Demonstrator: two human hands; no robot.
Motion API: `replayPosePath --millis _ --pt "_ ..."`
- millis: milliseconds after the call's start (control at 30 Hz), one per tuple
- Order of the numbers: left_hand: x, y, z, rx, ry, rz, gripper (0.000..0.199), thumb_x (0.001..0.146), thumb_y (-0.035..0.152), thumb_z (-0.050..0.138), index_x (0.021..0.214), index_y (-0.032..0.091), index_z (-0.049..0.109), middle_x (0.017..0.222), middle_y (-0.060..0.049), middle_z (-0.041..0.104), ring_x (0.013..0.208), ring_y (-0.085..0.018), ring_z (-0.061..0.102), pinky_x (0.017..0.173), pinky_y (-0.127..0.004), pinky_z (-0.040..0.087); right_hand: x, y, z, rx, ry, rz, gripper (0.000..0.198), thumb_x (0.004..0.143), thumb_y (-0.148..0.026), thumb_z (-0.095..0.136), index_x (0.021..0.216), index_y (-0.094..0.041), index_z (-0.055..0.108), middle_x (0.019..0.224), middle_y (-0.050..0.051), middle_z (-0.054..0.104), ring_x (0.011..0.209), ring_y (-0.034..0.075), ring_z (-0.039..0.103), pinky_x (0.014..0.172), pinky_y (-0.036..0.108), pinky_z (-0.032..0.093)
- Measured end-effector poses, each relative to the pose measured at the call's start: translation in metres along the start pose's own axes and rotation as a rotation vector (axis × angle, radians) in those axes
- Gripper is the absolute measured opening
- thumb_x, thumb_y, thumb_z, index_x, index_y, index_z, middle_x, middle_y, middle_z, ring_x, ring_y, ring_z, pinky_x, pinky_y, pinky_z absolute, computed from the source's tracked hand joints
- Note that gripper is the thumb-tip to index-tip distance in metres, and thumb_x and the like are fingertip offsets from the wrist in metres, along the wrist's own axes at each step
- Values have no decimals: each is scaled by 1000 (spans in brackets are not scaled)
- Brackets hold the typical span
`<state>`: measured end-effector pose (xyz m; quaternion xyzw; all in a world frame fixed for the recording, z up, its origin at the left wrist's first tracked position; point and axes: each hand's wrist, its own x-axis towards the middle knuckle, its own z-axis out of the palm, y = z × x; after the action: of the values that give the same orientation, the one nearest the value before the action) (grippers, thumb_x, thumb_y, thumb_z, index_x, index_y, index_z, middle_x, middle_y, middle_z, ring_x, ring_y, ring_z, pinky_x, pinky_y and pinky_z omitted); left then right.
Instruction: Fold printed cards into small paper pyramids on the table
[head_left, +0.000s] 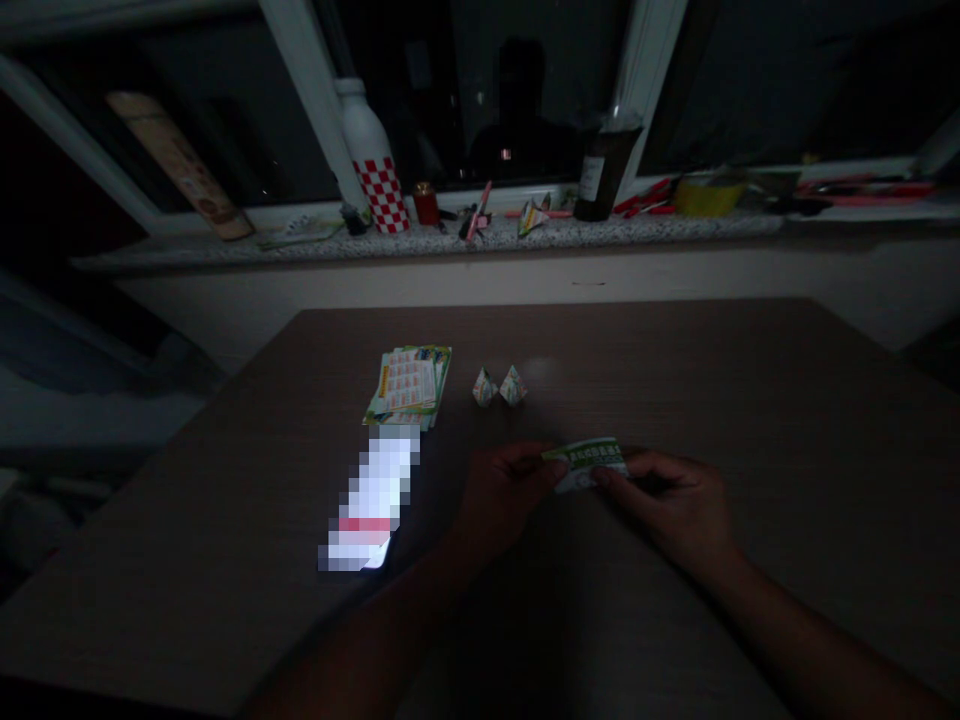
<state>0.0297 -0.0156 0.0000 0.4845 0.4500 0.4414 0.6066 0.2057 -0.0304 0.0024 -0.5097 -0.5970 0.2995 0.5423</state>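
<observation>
Between both hands, just above the table, is a small green and white printed paper [592, 462], its upper edge straight as if folded. My left hand [506, 495] pinches its left end between thumb and fingers. The right end is gripped by my right hand [679, 500], with that thumb pressed on the paper's front. Beyond my hands stand two small pointed folded paper shapes [513, 386], side by side. A stack of printed leaflets [407, 385] lies farther left. A phone [375, 500] with a lit, blurred screen lies near my left forearm.
The wooden table [637, 370] reaches toward a wall below a window. On the stone sill [292, 245] stand a red-checked white bottle [379, 165], a dark cup [600, 175], a tall tube [180, 165], a yellow container [709, 195] and red items. The room is dim.
</observation>
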Motion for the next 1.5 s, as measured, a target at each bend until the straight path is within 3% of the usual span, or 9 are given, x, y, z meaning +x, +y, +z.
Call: replayPosePath --millis 600,700,800,1000,1267,1500 --pt "0 3 2 -52 41 -16 18 68 26 73 83 17 73 75 -3 73 66 -15 64 62 -23 47 -1 0 0 -8 0 17 7 64 -23 74 61 -20 69 61 2 73 51 17 67 52 24 55" --pt "-1 4 3 -89 48 28 13 67 23 73 78 17 74 72 -1 72 65 -14 64 62 -23 47 -1 1 1 109 16 71 12 63 -23 76 71 -20 68 65 2 74 56 16 68 54 24 55" --pt "-2 6 7 -128 79 62 8 67 21 73 74 18 73 70 0 72 64 -13 63 63 -22 47 -2 2 6 254 -66 162 20 64 -23 76 81 -19 67 73 4 74 61 16 69 56 24 55" --pt "-3 1 16 -274 130 34 12 64 22 76 74 16 72 70 -1 72 66 -13 63 65 -23 48 -6 5 23 282 -167 274 17 60 -29 78 61 -16 68 58 2 69 49 13 61 44 21 47" --pt "-1 -15 21 -503 119 8 12 67 21 76 76 16 71 73 0 71 68 -12 63 68 -23 48 -4 -2 22 241 -154 311 23 57 -36 80 54 -16 67 50 1 64 45 12 55 43 21 44" --pt "0 -12 21 -518 118 5 13 68 23 75 77 15 71 70 -1 70 63 -12 61 61 -24 48 -5 2 22 254 -188 299 25 65 -37 76 55 -15 67 52 1 64 47 10 54 45 20 42"
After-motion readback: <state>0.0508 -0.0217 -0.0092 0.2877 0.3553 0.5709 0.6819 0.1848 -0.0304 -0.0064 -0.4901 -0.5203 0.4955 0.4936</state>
